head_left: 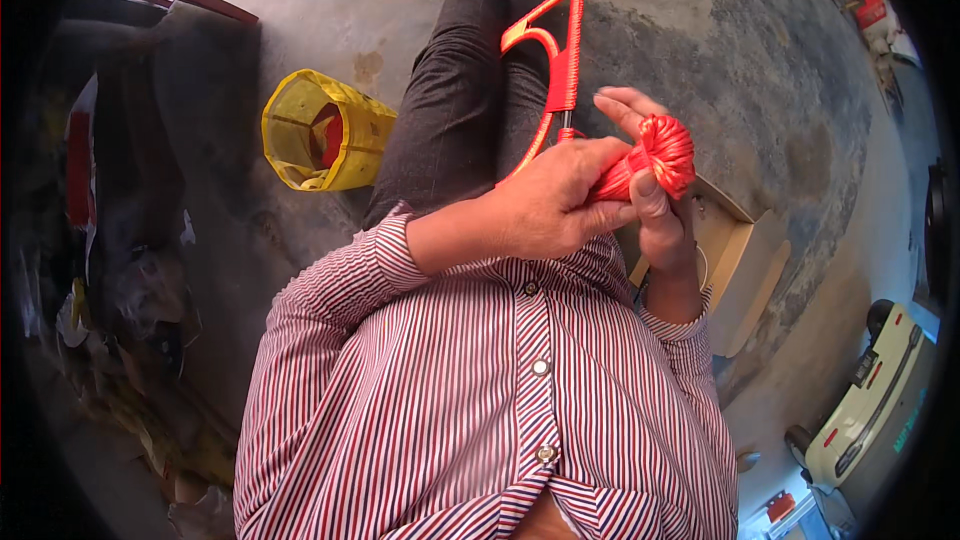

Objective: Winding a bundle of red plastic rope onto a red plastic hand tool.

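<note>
A bundle of shiny red cord [668,155] is held in front of my body, its looped end fanned out toward the right. My left hand [560,195] is closed around the narrower part of the bundle, thumb below and fingers above. From the right side, my right hand [662,225] cups the looped end. Its thumb presses against the cord, while some fingers stretch out beyond it. A red cord-wrapped frame [563,80], angular at the top with a curved inner bar, leans over my legs. A short dark rod [567,120] shows near its lower part, which my left hand partly hides.
A yellow translucent basket [330,130] with something red inside stands left of my legs. An open cardboard box [735,250] sits on the concrete floor [700,50] by my right arm. Dark clutter lies at far left; a pale toy-like vehicle [865,395] is at lower right.
</note>
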Tool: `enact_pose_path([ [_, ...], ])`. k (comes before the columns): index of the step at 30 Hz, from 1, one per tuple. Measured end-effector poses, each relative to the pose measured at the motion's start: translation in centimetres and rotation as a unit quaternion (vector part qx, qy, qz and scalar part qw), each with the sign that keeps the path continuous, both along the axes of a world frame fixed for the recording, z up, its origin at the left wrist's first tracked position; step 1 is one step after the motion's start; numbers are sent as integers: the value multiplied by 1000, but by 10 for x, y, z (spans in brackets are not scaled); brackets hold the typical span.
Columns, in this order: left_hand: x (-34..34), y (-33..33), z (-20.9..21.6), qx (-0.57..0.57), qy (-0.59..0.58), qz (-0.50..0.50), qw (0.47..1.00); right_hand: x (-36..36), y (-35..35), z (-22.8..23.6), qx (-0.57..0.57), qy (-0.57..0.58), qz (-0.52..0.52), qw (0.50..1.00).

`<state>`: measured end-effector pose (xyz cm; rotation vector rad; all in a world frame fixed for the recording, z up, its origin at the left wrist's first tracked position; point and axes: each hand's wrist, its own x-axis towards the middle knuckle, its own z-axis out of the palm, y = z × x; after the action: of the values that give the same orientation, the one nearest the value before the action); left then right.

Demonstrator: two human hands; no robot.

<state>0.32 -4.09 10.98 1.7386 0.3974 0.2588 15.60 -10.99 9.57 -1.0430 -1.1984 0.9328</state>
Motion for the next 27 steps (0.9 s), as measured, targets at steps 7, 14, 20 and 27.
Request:
enact_pose_path([
  [7,-42,39,28,-282,-295,288,866,17,-17,-34,-132,310,243,910],
  [14,-82,57,-10,442,166,62,879,79,26,-74,-355,69,52,931],
  [20,-53,35,-34,324,258,1,910,19,27,-82,-252,-75,284,922],
  [27,-33,44,-67,38,69,241,967,67,24,-50,-67,-213,-14,975],
])
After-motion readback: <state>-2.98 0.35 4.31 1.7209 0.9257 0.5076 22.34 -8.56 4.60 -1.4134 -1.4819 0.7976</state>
